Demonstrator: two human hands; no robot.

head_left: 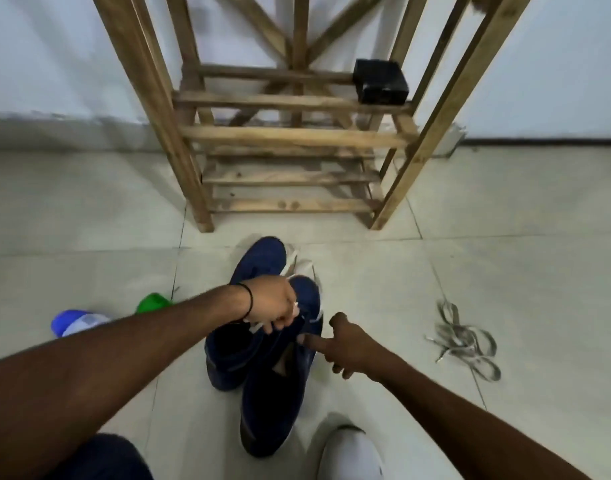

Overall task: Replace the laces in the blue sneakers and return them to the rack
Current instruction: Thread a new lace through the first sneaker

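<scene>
Position: both blue sneakers lie on the tiled floor point(505, 271) directly in front of the wooden rack point(290, 136), toes toward it. The sneaker being laced point(276, 393) lies farther from the rack. The second sneaker point(259, 261) lies touching it on the left and reaches closer to the rack's feet.

Hands: the left hand point(273, 306) is over the throat of the sneaker being laced. Its fingers are curled down and pinch a white lace point(255, 328), short lengths of which show below the knuckles. The right hand point(345, 348) is at that sneaker's right side with its forefinger out straight against the upper. Its other fingers are folded, and I cannot tell whether they enclose a lace end.

Other items: a loose heap of grey laces point(463, 341) lies in front of the rack and off to its right, well apart from the sneakers. A black box point(380, 81) sits on a rack slat at the right.

Assessment: threading appears to be in progress, and neither sneaker is ready for the rack.

Recommendations:
- Keep the forefinger bracing the eyelet row so the upper does not fold.
- Hold the lace close to its tip and feed it squarely.
- Draw it flat, without a twist.
- Match the two ends before moving up a row.

Motion blur hides the eyelets, so the row count cannot be confirmed.
</scene>
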